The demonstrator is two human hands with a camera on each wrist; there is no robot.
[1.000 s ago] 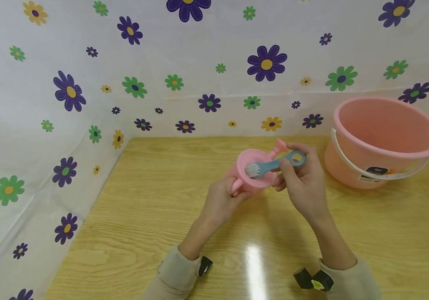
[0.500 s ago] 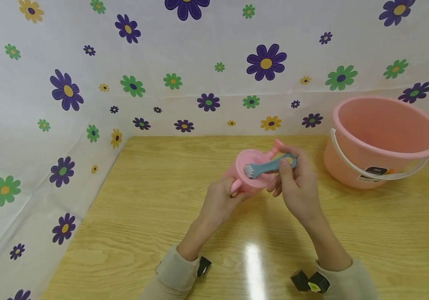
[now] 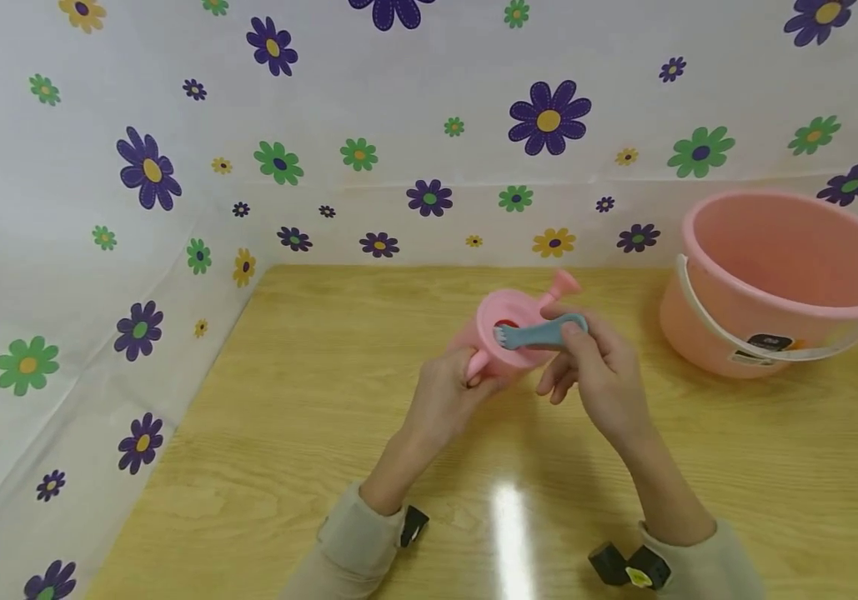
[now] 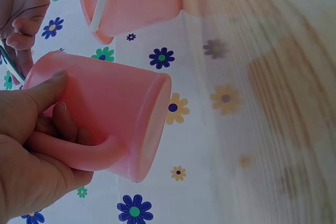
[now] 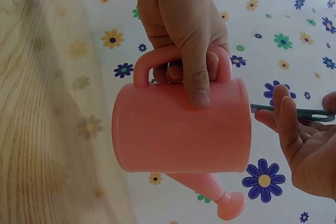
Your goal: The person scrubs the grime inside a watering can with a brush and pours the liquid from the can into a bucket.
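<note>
My left hand (image 3: 446,396) grips the handle of a small pink watering can (image 5: 181,129), fingers curled through the handle and thumb along the can's side. The can is tilted, its mouth turned up toward the head view and its spout pointing to the back right. Between thumb and fingers, my right hand (image 3: 604,367) pinches a blue brush (image 3: 544,335) by its handle. White bristles at the brush's head dip into the can's mouth, partly hidden by the rim. Something red shows inside the can beside the bristles. In the left wrist view the left hand (image 4: 31,145) covers part of the handle.
A large pink bucket (image 3: 736,333) with a white handle stands at the right on the wooden table (image 3: 286,433). Behind and to the left hangs a white sheet (image 3: 398,92) with printed flowers. Dark wrist devices (image 3: 627,567) sit at both cuffs.
The brush has slid further into the can, its bristles now mostly below the rim, and the right hand has shifted slightly with it. The left hand keeps its hold. The red patch has become visible.
</note>
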